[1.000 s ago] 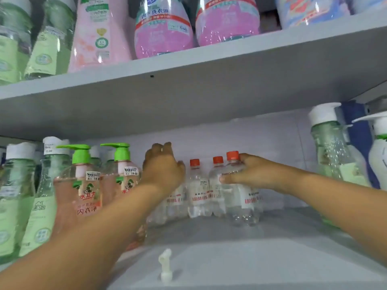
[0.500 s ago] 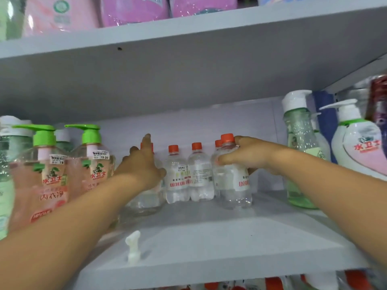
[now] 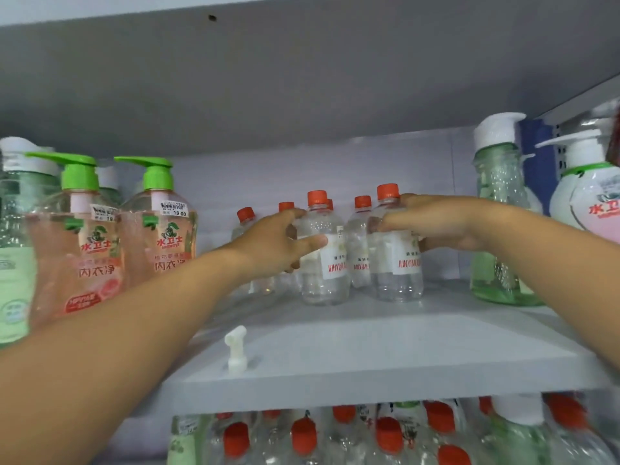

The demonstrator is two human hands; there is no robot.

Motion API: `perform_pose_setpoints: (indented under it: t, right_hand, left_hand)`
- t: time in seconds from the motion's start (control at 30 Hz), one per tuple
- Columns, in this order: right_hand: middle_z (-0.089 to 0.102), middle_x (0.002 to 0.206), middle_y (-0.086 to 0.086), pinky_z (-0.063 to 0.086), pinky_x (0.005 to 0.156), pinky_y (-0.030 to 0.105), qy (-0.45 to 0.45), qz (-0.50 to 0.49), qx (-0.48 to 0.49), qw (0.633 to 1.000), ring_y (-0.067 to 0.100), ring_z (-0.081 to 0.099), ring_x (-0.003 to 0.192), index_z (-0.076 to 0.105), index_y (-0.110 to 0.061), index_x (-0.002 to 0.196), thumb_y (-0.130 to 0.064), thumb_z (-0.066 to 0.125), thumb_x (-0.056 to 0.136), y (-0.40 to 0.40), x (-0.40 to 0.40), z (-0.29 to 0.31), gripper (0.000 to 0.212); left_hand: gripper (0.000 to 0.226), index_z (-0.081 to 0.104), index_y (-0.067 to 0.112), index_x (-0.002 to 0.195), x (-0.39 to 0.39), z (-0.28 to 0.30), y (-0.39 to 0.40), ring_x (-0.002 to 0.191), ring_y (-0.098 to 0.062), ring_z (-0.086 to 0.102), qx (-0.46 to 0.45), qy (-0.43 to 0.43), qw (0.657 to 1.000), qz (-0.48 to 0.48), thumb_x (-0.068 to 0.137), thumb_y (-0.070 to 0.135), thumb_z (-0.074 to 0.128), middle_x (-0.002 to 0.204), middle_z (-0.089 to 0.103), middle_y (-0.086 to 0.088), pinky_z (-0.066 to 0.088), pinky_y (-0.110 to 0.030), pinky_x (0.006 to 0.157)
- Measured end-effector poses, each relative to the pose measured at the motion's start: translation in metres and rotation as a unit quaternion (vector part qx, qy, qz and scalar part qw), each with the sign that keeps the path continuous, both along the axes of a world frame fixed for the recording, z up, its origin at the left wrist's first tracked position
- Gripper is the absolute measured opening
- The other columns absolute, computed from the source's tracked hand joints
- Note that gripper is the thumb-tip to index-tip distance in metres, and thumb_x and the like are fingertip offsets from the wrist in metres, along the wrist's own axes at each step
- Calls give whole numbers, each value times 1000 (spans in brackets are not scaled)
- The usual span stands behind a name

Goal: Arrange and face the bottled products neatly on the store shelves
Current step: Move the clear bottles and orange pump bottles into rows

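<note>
Clear bottles [image 3: 322, 260] and [image 3: 396, 256]: left hand [image 3: 271, 243] grips one, right hand [image 3: 432, 223] apparently the other.

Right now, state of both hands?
Left hand: grips a clear red-capped bottle.
Right hand: grips the neighbouring red-capped bottle.

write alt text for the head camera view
A person's left hand and right hand each grip a small clear red-capped bottle on a grey shelf, between pink pump bottles left and a green bottle right.
</note>
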State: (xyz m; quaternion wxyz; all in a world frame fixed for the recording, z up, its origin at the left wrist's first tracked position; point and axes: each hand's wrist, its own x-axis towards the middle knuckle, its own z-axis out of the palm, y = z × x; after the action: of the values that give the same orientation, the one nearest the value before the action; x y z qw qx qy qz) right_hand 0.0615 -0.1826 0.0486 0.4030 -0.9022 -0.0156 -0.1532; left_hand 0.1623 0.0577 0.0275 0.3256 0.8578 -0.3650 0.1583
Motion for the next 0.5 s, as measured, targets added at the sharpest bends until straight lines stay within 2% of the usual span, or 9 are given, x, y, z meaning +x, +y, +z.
perform_pose_setpoints:
  t: [0.1,0.17,0.23,0.3,0.4,0.5]
  right_hand:
    - [74,118,-2,56,91,35,19,14,25,999,14,69,111,58,-25,128,-10,62,92,-4,-4,1,39]
    - [74,118,-2,57,88,34,20,4,24,1000,14,70,109,56,-23,130,-10,66,91,-5,-6,1,42]
    - [72,116,-1,58,84,32,6,-19,-1,1000,14,69,105,52,-23,131,-16,72,90,-3,-6,0,46]
    - [69,115,-2,59,79,31,-17,-43,-25,999,14,70,101,48,-24,134,-27,79,85,-1,-5,-2,57]
    - [65,116,-2,63,80,34,-40,-66,-47,996,16,72,96,43,-20,143,-42,85,77,2,0,-6,81]
    - [67,118,1,64,81,38,-54,-70,-49,995,16,73,95,43,-20,142,-46,85,75,3,5,-9,83]
  left_hand:
    - [75,41,35,148,10,-6,3,91,-13,75,-30,43,998,-23,82,53,73,123,64,5,62,-37,87]
    - [82,36,36,151,12,-10,1,96,-14,75,-45,77,995,-36,80,41,76,120,67,5,61,-38,89]
    - [86,29,38,154,13,-14,-1,100,-14,73,-57,106,992,-47,82,32,78,119,69,6,61,-37,90]
    - [89,24,39,155,12,-17,-5,103,-12,72,-69,123,989,-51,85,26,77,117,70,8,61,-37,90]
    - [90,16,43,156,9,-19,-9,105,-12,69,-69,120,989,-43,88,29,74,112,66,17,59,-37,93]
    - [89,13,44,156,5,-18,-12,103,-13,69,-61,113,991,-38,90,31,71,108,60,22,58,-36,95]
